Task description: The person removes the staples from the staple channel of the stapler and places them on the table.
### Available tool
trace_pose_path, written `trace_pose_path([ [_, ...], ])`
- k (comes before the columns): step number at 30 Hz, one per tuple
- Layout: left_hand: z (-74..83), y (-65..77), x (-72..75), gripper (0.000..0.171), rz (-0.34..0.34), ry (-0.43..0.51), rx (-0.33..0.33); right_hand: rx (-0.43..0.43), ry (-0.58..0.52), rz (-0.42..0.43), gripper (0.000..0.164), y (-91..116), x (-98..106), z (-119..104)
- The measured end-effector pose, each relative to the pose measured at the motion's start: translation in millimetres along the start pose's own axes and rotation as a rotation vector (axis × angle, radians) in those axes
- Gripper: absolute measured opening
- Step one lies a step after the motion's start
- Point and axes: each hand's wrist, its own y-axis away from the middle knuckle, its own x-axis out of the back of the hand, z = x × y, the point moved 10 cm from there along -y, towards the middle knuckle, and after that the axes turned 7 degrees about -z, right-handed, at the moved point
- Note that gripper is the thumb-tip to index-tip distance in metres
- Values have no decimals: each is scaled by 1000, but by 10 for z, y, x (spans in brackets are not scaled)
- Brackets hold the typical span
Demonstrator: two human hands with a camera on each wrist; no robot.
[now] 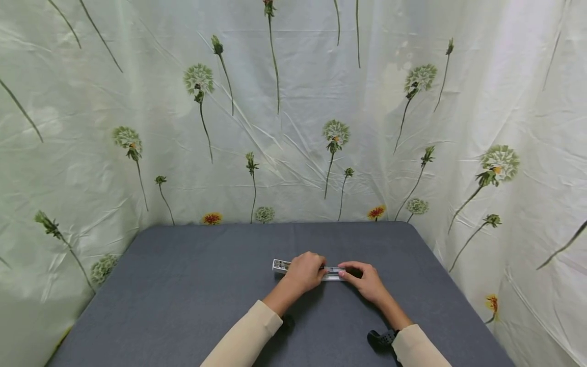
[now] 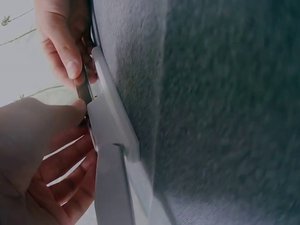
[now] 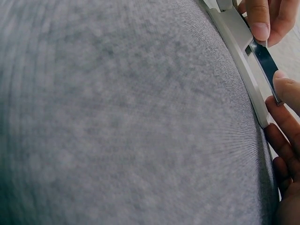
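A white-and-grey stapler (image 1: 334,278) lies opened out on the dark cloth, its top arm (image 2: 110,183) swung back from the base (image 3: 243,77). Its dark metal staple channel (image 3: 266,63) shows above the base. My left hand (image 1: 304,271) reaches over the stapler's middle, with thumb and fingertips pinching at the channel near the hinge; a small pale sliver shows at these fingertips, and I cannot tell what it is. My right hand (image 1: 366,281) holds the channel's front end between thumb and index finger, the other fingers loosely bent beside the base's tip.
Dark grey cloth (image 1: 192,295) covers the table. A pale curtain (image 1: 293,92) printed with dandelions hangs behind and along both sides. A black wrist strap (image 1: 382,339) sits by the right sleeve.
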Motion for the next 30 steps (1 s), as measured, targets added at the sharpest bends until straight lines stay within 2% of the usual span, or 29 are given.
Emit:
trace_pose_path([
  [5, -28, -1, -2, 11, -30, 27, -19, 7, 5, -1, 25, -30, -30, 44],
  [11, -82, 30, 9, 11, -22, 62, -37, 7, 13, 26, 25, -108, -79, 346],
  [14, -103, 59, 23, 11, -15, 71, -43, 13, 16, 31, 24, -126, -80, 423],
  [25, -217, 216, 172, 9, 66, 105, -52, 34, 13, 36, 23, -130, -55, 437],
  [30, -300, 284, 193, 14, 45, 120, -26, 31, 8, 42, 23, -121, -33, 456],
])
